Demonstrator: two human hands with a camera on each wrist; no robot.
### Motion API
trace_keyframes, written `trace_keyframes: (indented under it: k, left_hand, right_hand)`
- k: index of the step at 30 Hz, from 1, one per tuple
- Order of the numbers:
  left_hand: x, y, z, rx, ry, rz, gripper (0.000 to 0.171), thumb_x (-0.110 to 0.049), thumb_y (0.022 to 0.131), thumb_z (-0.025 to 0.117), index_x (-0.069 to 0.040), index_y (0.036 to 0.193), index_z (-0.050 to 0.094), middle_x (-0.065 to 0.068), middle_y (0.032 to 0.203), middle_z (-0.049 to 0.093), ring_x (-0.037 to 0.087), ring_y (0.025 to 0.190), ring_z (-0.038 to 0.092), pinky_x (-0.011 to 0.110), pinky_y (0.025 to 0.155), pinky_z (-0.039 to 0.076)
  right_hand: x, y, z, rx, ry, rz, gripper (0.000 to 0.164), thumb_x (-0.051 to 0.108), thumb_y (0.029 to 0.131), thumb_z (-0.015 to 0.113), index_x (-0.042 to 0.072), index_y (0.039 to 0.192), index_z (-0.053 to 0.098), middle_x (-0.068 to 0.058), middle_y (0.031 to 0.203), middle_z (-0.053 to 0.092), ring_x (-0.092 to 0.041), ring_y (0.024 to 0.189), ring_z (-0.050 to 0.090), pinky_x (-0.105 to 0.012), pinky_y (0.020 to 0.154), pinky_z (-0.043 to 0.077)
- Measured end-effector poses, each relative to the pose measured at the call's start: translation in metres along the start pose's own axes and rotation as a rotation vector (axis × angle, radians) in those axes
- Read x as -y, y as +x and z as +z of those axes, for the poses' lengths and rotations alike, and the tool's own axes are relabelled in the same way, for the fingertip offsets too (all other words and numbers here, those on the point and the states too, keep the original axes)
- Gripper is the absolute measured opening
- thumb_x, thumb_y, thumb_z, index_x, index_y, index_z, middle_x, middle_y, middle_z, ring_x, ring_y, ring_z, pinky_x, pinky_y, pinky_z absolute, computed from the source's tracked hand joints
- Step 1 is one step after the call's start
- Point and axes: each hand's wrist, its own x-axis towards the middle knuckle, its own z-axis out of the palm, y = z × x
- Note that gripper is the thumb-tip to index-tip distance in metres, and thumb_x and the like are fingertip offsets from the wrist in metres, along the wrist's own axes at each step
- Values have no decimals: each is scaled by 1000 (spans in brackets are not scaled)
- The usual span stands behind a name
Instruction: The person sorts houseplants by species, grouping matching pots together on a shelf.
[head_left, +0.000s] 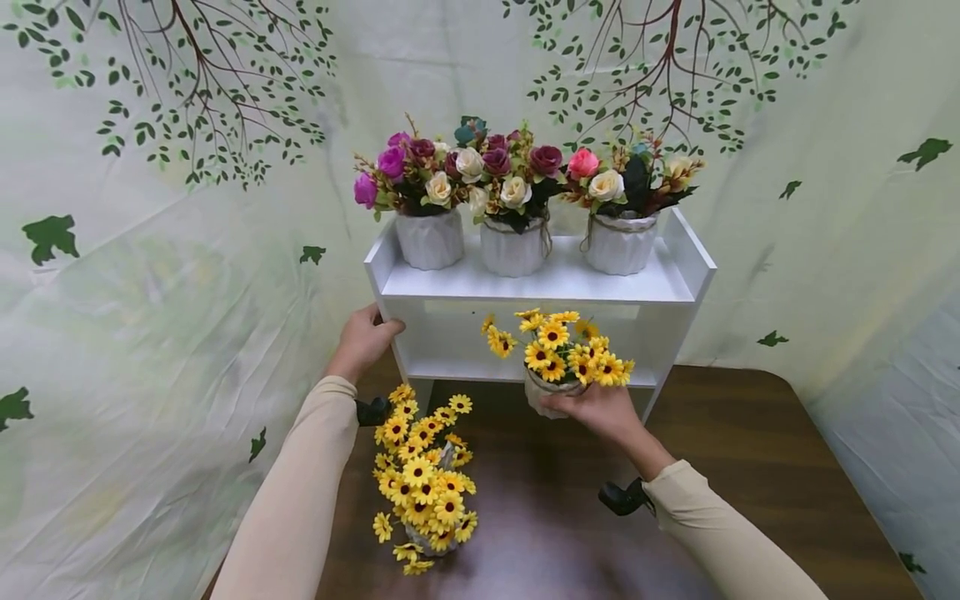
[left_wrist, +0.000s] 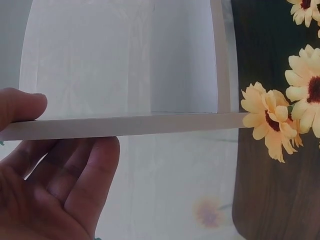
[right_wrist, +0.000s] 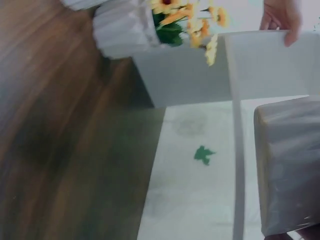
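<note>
While my left hand [head_left: 365, 340] pinches the white, two-tier board shelf [head_left: 461, 285] at left, seemingly steadying it, my right hand [head_left: 609, 414] grips the round white pot [head_left: 542, 400] of yellow daisies [head_left: 553, 337] by its lower tier [head_left: 472, 372].

Legible markings: none. No text, label, brand, number or sign can be read in any view, including, in the head view, on the white shelf [head_left: 540, 286] at 12 o'clock and the printed backdrop [head_left: 187, 283] at 9 o'clock.
</note>
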Motion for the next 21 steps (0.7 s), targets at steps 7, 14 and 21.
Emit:
trace_keyframes:
  k: [7,14,21]
  left_hand:
    - [0,-2,-2,3,-1,-8,60,-26,93,53,-5,149,42,21,148,50,38,132,52,54,108,44]
    - [0,-2,-3,0,8,-3,60,-25,94,52,-4,149,42,22,148,49,39,132,52,54,109,44]
    - [1,-2,0,3,-3,-4,59,-25,93,53,-4,148,43,22,148,50,39,131,52,53,109,44]
  right_hand:
    - [17,31,20,-5,36,-35,81,38,71,87,14,138,48,-7,132,60,-27,125,58,-49,103,49]
    - [33,62,53,72,77,61,62,41,76,82,16,126,57,-5,120,67,-23,114,63,-43,98,51]
    - [49,87,81,57,132,174,70,45,73,82,9,129,60,-7,129,66,-25,124,60,-44,105,48]
